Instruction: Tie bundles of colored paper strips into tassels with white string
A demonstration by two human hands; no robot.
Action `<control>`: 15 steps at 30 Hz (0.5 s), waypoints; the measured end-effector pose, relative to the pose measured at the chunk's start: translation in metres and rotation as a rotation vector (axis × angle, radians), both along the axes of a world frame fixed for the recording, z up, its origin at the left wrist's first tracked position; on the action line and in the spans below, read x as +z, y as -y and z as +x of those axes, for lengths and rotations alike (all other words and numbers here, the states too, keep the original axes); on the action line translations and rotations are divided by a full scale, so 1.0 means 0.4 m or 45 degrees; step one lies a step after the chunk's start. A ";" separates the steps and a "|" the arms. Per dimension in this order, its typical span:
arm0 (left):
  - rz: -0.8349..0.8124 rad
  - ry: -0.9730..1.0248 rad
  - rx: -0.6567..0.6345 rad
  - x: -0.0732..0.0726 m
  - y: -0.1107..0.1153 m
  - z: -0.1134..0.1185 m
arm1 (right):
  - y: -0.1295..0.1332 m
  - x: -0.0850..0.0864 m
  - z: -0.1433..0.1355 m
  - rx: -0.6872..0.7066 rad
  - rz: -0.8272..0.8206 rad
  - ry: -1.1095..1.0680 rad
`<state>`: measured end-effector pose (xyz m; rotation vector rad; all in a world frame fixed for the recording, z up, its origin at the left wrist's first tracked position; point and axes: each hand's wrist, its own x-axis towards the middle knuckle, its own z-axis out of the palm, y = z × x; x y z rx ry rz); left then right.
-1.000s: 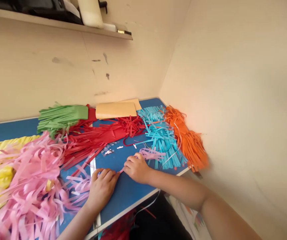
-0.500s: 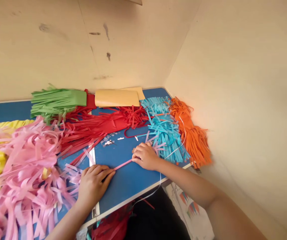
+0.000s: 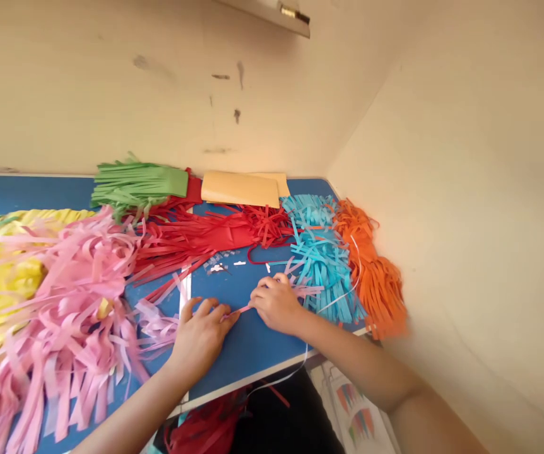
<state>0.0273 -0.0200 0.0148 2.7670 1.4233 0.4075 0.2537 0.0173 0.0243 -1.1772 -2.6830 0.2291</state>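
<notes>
Between my hands runs a thin rolled strip of pink tissue paper (image 3: 244,309), close above the blue tabletop. My left hand (image 3: 206,334) is closed on its left end, fingers bent and thumb against it. My right hand (image 3: 276,304) pinches the other end. Loose lilac fringe (image 3: 158,325) spreads out left of my left hand, and more pale fringe (image 3: 307,290) sticks out beyond my right hand. A white string (image 3: 341,295) passes by my right wrist and hangs over the table edge.
A pink fringe heap (image 3: 73,302) and yellow fringe (image 3: 2,284) cover the left. Behind lie green fringe (image 3: 149,180), red fringe (image 3: 224,233) and folded yellow paper (image 3: 241,188). Blue fringe (image 3: 322,265) and orange fringe (image 3: 376,284) lie right, by the wall. A shelf (image 3: 272,12) juts out above.
My left hand has come closer to my right, so less of the pink strip shows between them. The right hand stays at about the same spot. The view has shifted slightly.
</notes>
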 end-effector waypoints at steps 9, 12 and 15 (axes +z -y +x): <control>0.219 0.020 -0.026 -0.027 -0.013 0.038 | -0.014 -0.047 -0.034 0.173 0.319 0.042; 0.303 0.020 -0.034 -0.028 -0.025 0.037 | -0.035 -0.055 -0.052 0.119 0.256 0.011; 0.371 0.033 -0.027 -0.031 -0.036 0.027 | -0.043 -0.048 -0.070 0.030 0.110 -0.018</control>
